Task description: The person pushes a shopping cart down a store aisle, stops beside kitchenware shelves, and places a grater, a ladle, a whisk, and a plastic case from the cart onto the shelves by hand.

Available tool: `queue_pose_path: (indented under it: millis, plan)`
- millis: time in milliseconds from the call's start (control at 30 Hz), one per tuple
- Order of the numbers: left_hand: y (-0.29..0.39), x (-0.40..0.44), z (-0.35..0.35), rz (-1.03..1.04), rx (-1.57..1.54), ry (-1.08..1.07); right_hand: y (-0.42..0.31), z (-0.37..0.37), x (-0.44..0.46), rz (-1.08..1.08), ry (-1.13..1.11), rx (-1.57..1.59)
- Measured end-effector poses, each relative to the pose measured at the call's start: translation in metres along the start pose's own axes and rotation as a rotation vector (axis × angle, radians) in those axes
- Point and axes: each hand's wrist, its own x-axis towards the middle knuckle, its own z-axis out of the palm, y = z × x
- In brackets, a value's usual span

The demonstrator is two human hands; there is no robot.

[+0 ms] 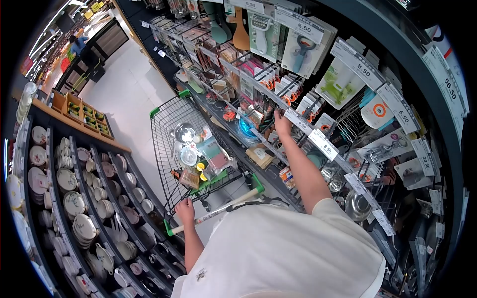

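My right hand point(282, 124) reaches to the rack on the right, beside the price label strip point(297, 122), below orange-handled items point(293, 95) hanging on hooks. Its fingertips are partly lost among the packages, so what they touch is unclear. At the lower left, my left hand point(185, 211) is closed near the left end of the cart's handle point(218, 211); whether it grips the cart frame is hard to make out. In the wire cart point(160, 144) lie a clear bowl point(189, 156), a boxed item point(191, 177) and a flat package point(213, 153).
Shelves of plates and bowls point(74, 203) line the left side. Kitchen tools such as an orange spatula point(241, 35) hang on the right. A tiled aisle floor point(131, 92) runs ahead. A person point(78, 45) is far off by a dark counter.
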Motion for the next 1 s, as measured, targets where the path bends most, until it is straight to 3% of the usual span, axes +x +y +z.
queue_pose_path:
  millis: [67, 167, 200, 233, 300, 367, 433, 600, 700, 733, 1000]
  plan:
    - [-0.001, 0.000, 0.000, -0.016, -0.005, -0.017, 0.015, 0.008, -0.007, -0.065, 0.023, -0.063]
    - [0.009, -0.003, -0.008, -0.003, 0.000, 0.045, -0.010, -0.012, -0.044, 0.069, -0.051, 0.053]
    - [0.008, -0.003, -0.008, 0.000, -0.020, 0.046, -0.004, -0.008, -0.053, -0.076, 0.011, 0.017]
    - [0.006, -0.002, -0.006, 0.004, -0.041, 0.048, -0.024, -0.022, -0.071, 0.000, -0.072, 0.065]
    - [0.003, -0.002, -0.003, -0.020, -0.037, 0.039, -0.031, -0.026, -0.102, -0.083, -0.127, 0.130]
    - [0.000, 0.000, -0.001, -0.023, -0.052, 0.032, -0.021, -0.014, -0.128, -0.322, -0.110, 0.112]
    - [0.003, -0.001, -0.004, -0.052, -0.062, 0.012, -0.015, -0.002, -0.151, -0.387, -0.137, 0.078]
    - [0.003, -0.001, -0.004, -0.069, -0.085, 0.019, 0.018, 0.025, -0.185, -0.328, -0.789, -0.061]
    - [0.002, -0.002, -0.003, -0.055, -0.089, 0.042, 0.040, 0.030, -0.211, -0.539, -0.866, -0.276]
    - [0.001, -0.002, -0.003, -0.064, -0.089, 0.027, 0.036, 0.023, -0.219, -0.496, -0.887, -0.410]
    - [0.007, -0.007, -0.009, -0.054, -0.105, 0.032, 0.052, 0.021, -0.223, -0.516, -0.813, -0.316]
